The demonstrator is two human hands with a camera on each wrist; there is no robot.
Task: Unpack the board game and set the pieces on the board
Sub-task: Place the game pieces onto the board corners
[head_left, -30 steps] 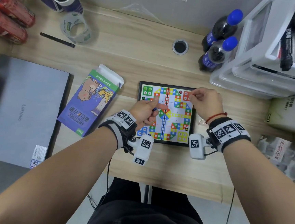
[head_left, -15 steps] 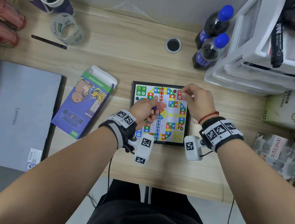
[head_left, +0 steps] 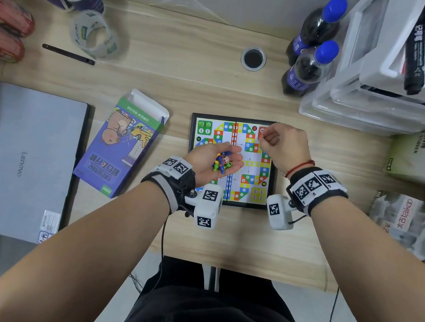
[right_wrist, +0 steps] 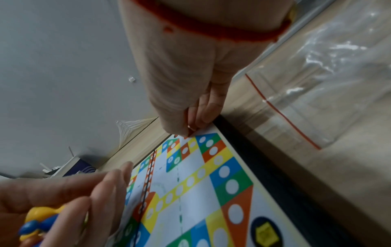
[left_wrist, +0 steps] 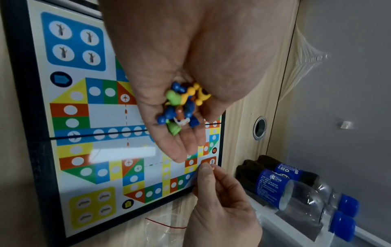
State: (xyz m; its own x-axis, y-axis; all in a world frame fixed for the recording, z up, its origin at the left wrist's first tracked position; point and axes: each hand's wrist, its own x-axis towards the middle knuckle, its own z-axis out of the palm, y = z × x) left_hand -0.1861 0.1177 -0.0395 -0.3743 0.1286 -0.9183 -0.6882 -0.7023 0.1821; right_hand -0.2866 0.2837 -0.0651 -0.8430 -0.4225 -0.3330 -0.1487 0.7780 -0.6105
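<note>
The folding game board lies flat on the wooden desk, with coloured tracks and a home square in each corner. My left hand hovers palm up over the board's left half. Its fingers are nearly straight, and a heap of blue, yellow and green pieces with a die lies in the palm. My right hand is at the board's far right corner, over the red home square. Thumb and forefinger pinch a small red piece just above it. The same pinch is visible in the right wrist view.
The open game box lies left of the board, beside a closed laptop. A clear zip bag lies right of the board. Two bottles and plastic drawers stand at the back right; a tape roll and pen lie back left.
My left hand has turned palm up and uncurled, so the pieces it was clutching now lie exposed in the palm. The right hand stays at the red corner.
</note>
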